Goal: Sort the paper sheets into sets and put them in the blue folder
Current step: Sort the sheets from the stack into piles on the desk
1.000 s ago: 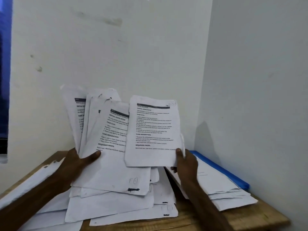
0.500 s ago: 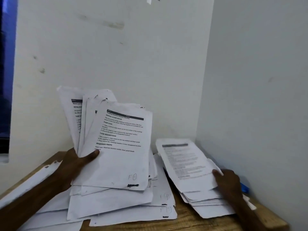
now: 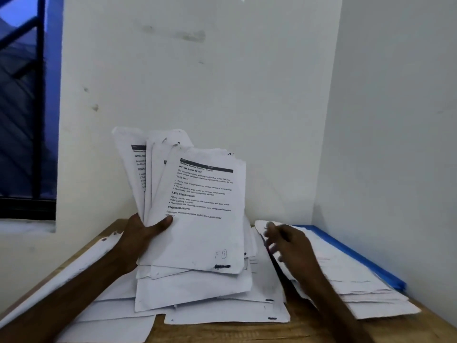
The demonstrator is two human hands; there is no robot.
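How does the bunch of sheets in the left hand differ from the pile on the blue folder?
The held bunch stands upright and fanned, gripped by the left hand; the folder pile lies flat on the blue folder. The held bunch shows readable print on top; the folder pile is partly hidden by the blurred right hand. Both are white paper.

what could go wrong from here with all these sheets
The left hand grips the fanned stack by one lower edge only; sheets could slip out and mix with the loose sheets below.
The uneven pile on the blue folder reaches past its near end and might spill if nudged.
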